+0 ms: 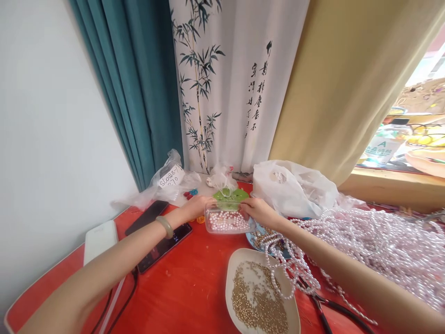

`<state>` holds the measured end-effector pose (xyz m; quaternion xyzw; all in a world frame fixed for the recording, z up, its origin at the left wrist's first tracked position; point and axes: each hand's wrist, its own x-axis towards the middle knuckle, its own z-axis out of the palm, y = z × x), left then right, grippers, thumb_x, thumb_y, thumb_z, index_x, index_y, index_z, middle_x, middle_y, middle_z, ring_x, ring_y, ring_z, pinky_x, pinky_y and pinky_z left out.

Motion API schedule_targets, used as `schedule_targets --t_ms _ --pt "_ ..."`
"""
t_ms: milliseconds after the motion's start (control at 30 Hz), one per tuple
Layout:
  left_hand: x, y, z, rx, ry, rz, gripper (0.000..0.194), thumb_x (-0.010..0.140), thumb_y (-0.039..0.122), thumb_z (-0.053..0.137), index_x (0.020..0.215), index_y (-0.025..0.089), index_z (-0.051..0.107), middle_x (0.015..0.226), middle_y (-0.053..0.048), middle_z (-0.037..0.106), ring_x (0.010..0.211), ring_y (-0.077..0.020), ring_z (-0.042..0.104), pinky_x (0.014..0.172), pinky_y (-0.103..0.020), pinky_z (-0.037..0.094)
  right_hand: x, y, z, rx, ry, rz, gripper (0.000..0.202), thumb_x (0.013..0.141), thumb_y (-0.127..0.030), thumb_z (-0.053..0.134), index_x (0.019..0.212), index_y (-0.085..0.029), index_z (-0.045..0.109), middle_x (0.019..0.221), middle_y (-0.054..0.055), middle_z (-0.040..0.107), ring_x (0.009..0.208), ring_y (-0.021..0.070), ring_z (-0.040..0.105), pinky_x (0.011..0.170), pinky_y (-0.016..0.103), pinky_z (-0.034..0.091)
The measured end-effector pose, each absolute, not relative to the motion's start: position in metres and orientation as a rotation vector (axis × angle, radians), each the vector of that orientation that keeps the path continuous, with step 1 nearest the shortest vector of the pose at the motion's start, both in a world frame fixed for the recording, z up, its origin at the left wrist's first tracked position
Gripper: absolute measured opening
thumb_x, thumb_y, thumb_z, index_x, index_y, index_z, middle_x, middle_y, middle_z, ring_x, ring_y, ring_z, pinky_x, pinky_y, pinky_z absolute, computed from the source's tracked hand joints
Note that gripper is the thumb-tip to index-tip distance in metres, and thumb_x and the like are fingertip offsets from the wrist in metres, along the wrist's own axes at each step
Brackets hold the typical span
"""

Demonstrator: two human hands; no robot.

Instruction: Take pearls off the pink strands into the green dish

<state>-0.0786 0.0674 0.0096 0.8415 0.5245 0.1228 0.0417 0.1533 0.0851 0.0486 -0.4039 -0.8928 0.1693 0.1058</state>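
"Two hands, one box: how do you have it?"

"My left hand (199,207) is at the far left corner of the clear box (207,221), fingers mostly closed on the rim. My right hand (257,211) pinches the far right corner, fingers bent and nearly closed."

"Both thumbs too?"

"I can't tell; the fingertips are small and partly hidden."

"What's in the box?"

"Loose pinkish pearl beads (227,221). Just beyond it, on the red desk (187,292), is a green dish (231,194), with bags behind."

"And nearer you?"

"A cream tray (228,287) of small gold beads (248,299). Pearl strands (378,246) heap up on the right, and some loop over the blue plate (249,239) and the tray's right side. Black-handled pliers (323,301) lie right of the tray, partly under those loops."

"On your left?"

"My bracelet (164,227) is on that wrist, above a phone (160,254) with lit digits. Another dark slab (148,217), perhaps a phone as well, lies farther back, and a white case (100,239) sits beyond my forearm, near the wall (59,116)."
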Motion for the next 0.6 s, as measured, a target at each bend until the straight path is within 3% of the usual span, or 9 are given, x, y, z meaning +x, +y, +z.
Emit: schedule_targets --t_ms 100,333,600 --pt "-0.091 0.049 0.007 2.806 1.501 0.379 0.018 0.083 0.016 0.04 0.086 0.015 0.058 0.084 -0.006 0.064 0.078 -0.0147 0.059 0.071 -0.023 0.044 0.168 0.09 0.059 -1.228 -2.55 0.454 0.035 0.083 -0.021 0.028 0.061 -0.017 0.055 0.063 0.002 0.062 0.061 0.0122 0.055 0.062 0.019 0.037" --pt "-0.102 -0.015 -0.007 3.145 1.222 0.636 0.02 0.086 0.015 0.035 0.09 0.013 0.055 0.085 -0.006 0.065 0.077 -0.0125 0.061 0.068 -0.022 0.049 0.173 0.096 0.062 -1.427 -2.551 -0.01 0.029 0.084 -0.02 0.029 0.076 -0.015 0.056 0.073 0.008 0.063 0.066 0.016 0.056 0.057 0.023 0.031" --pt "-0.107 -0.085 -0.016 3.156 1.216 0.614 0.023 0.087 0.015 0.032 0.089 0.013 0.055 0.08 -0.007 0.065 0.075 -0.0096 0.061 0.066 -0.019 0.05 0.144 0.058 0.06 -1.298 -2.689 -0.286 0.018 0.085 -0.017 0.034 0.087 -0.012 0.052 0.072 0.01 0.061 0.062 0.0176 0.056 0.05 0.025 0.024"
